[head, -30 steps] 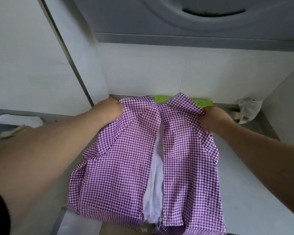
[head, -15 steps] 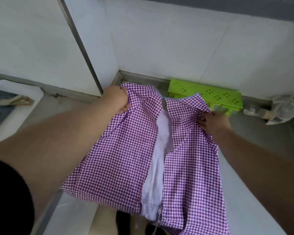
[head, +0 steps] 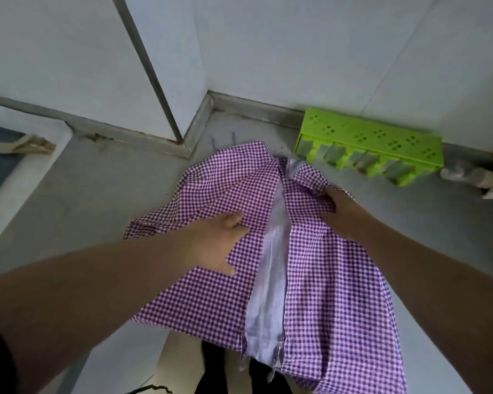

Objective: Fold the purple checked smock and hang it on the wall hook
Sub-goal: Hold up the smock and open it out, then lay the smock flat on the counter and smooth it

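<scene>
Head view: purple checked smock [head: 319, 280] lies open, pale lining showing.

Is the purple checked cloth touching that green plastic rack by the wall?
Apart. The head view shows a strip of bare grey counter between the smock's top edge and the green rack.

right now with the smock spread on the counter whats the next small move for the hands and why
Probably fold the right panel inward: the purple checked smock lies open with its white lining showing, the left hand rests flat on the left panel, and the right hand grips the bunched right edge.
</scene>
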